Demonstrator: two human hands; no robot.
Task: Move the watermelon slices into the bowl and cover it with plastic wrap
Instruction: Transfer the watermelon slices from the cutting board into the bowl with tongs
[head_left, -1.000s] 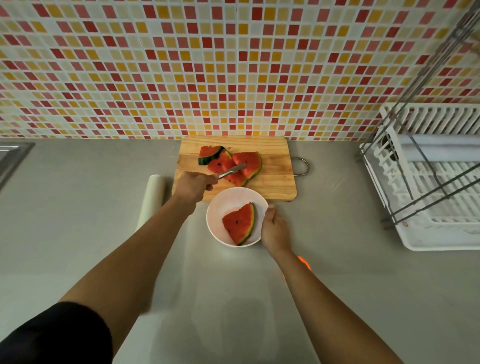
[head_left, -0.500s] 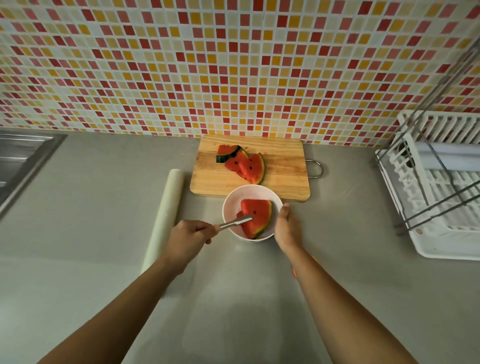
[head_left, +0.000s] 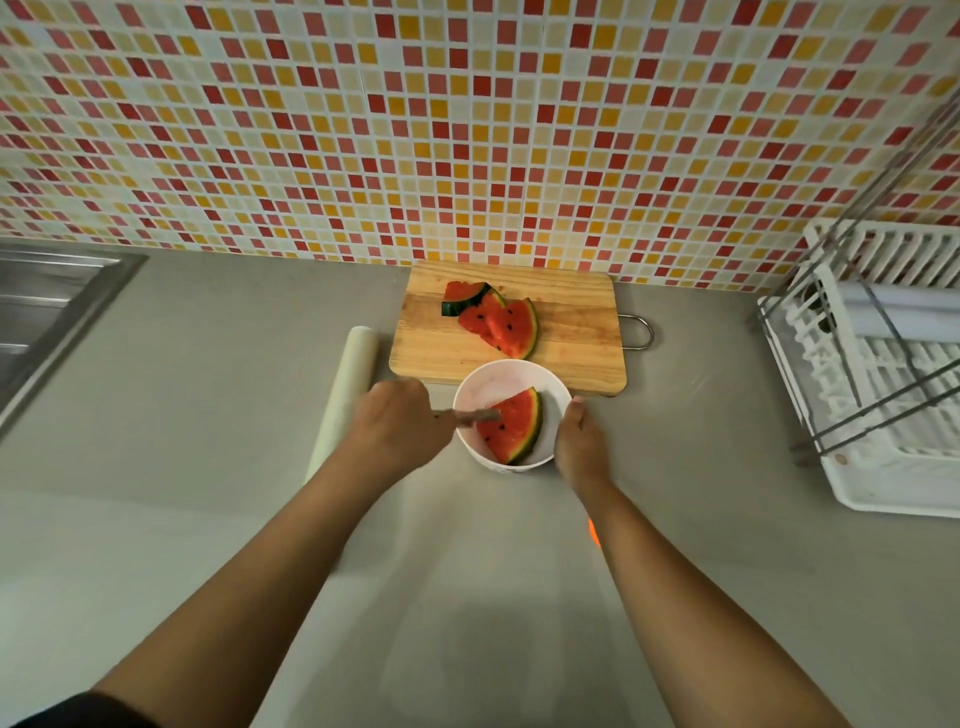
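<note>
A white bowl (head_left: 498, 376) stands on the counter just in front of the wooden cutting board (head_left: 571, 343). Watermelon slices (head_left: 511, 428) lie inside the bowl. More watermelon slices (head_left: 496, 319) stay overlapped on the board. My left hand (head_left: 397, 423) grips metal tongs (head_left: 478, 415) whose tips reach over the bowl's left rim to the fruit. My right hand (head_left: 582, 447) rests against the bowl's right side, holding it. A roll of plastic wrap (head_left: 348, 384) lies on the counter to the left of the board and bowl.
A white dish rack (head_left: 883, 374) with a metal frame fills the right side. A steel sink (head_left: 47, 312) edge shows at far left. The tiled wall rises right behind the board. Grey counter stretches in front of the bowl.
My left hand carried a slice with the tongs from the board into the bowl. Since half a second ago it has risen toward the bowl's left rim. The right hand stayed on the bowl.
</note>
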